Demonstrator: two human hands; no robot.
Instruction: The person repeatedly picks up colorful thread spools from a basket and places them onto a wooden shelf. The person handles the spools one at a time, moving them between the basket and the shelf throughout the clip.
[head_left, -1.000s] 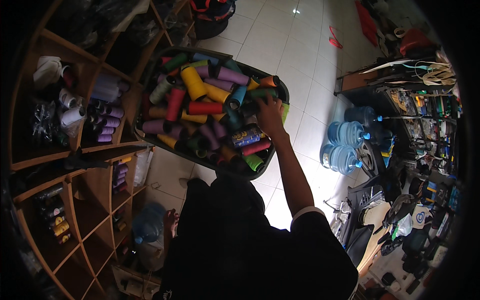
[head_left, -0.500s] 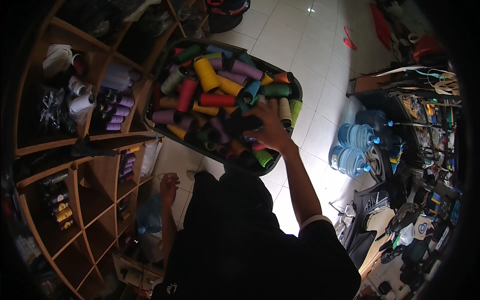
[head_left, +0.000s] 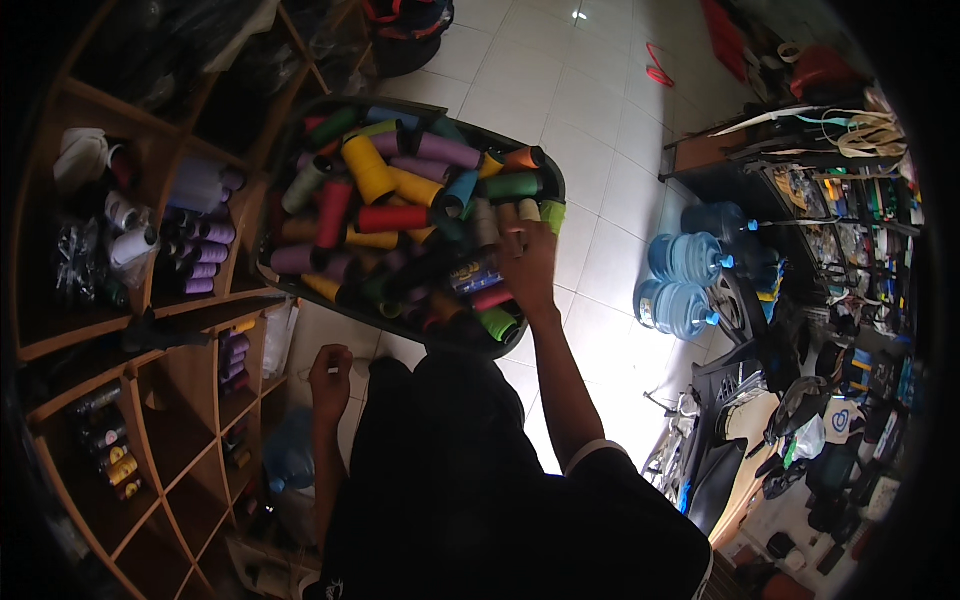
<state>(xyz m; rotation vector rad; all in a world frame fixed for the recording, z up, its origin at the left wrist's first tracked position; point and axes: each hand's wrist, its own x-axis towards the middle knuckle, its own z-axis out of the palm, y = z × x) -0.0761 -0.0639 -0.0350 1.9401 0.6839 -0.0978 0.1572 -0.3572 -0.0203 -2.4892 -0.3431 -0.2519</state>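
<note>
A dark rectangular tub (head_left: pixel 562 178) in front of me is heaped with thread spools in many colours. Over its right side reaches my right hand (head_left: pixel 527 265), its fingers curled down at the near ends of a brown spool (head_left: pixel 508 216) and a cream spool (head_left: pixel 529 209). The hand covers part of the cream one, so the exact grip is partly hidden. Just left of the hand lie a red spool (head_left: pixel 392 218) and an item with a blue label (head_left: pixel 474 276). My left hand (head_left: pixel 330 376) is raised below the tub's left corner, apart from it, fingers loosely curled and nothing visible in them.
Wooden cubbyhole shelves (head_left: pixel 185 430) stand close on the left, with purple spools (head_left: pixel 208 255) and bagged items inside. Large blue water bottles (head_left: pixel 680 308) lie on the tiled floor (head_left: pixel 600 215) to the right. Beyond them is a cluttered rack (head_left: pixel 840 230).
My right hand has shifted from the dark spools toward the tub's right side, uncovering the blue-labelled item. The whole view has shifted slightly. My left hand stays raised and curled.
</note>
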